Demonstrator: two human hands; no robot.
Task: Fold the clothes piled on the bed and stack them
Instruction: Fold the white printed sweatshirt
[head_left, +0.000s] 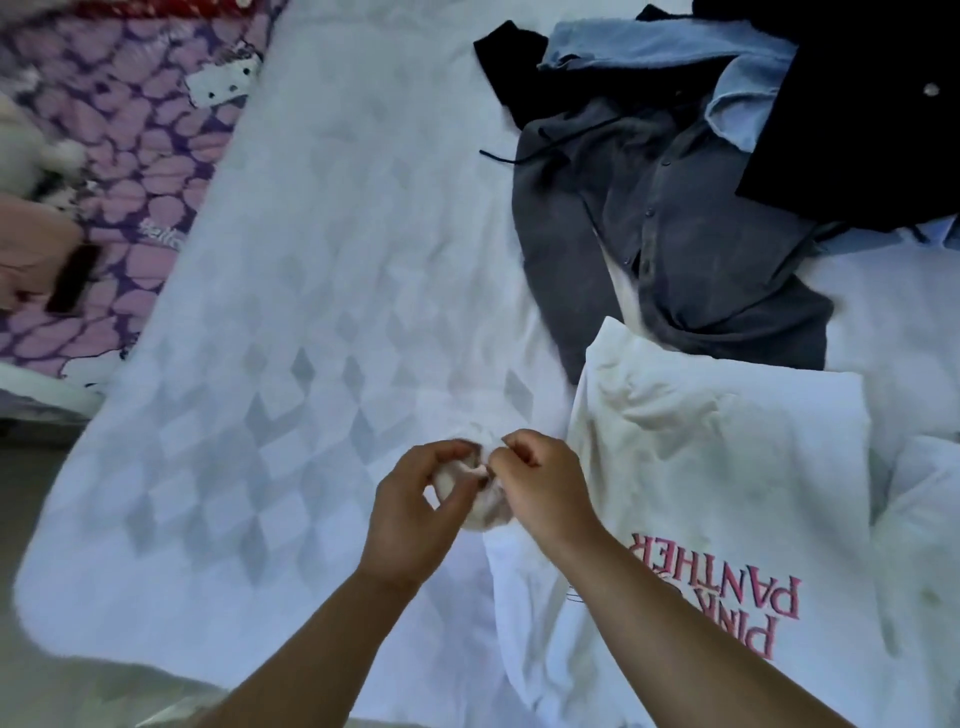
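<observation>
We are pinching a small pale bundle of cloth (480, 493) between both hands, our left hand (415, 499) curling round its left side and our right hand (540, 483) nipping its top edge. It is sitting directly between the two grips, above the white bedspread (291, 312), with the white printed shirt (727, 467) just to its right.

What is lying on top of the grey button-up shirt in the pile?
A black garment and a light blue one overlap the top of the grey shirt; the white printed sweatshirt covers its lower edge. What lies underneath is hidden.
</observation>
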